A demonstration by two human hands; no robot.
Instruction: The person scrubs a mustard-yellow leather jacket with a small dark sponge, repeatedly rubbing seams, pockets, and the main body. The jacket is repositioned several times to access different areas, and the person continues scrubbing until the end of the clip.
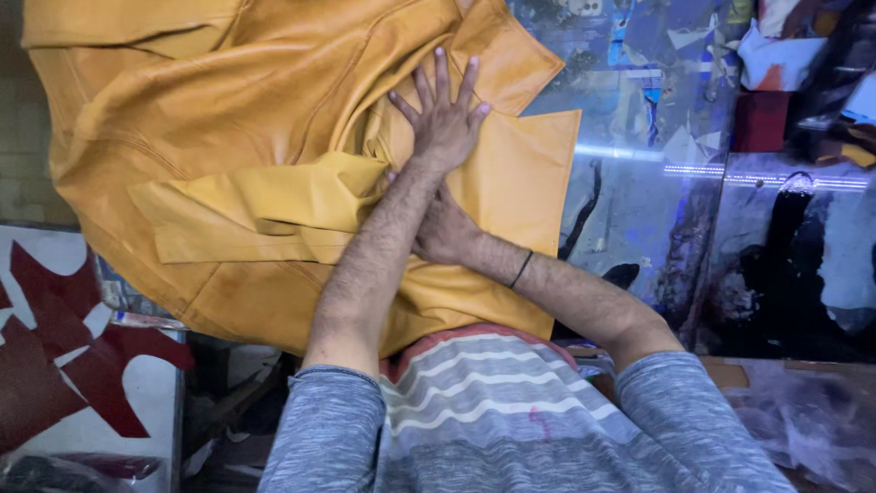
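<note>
While the arms are crossing over each other, the left hand (pixel 444 117) is pressing flat on the jacket (pixel 237 155), fingers spread apart and palm down, gripping nothing. The right hand (pixel 444 228) is lying under the left forearm, mostly hidden, touching the jacket's lower panel; cannot tell whether its fingers are curled or flat. A thin black band (pixel 521 269) is sitting on the right wrist. The mustard-yellow leather jacket is lying spread over the table (pixel 657 210), covering the left and centre of the view, with a sleeve (pixel 246 215) folded across the body just beside the left wrist. The table top is showing glossy with blue and dark patches to the right of the jacket. Dark red leather scraps (pixel 55 356) are lying on a white surface at lower left, well apart from both hands. The person is wearing a grey striped top (pixel 511 420).
</note>
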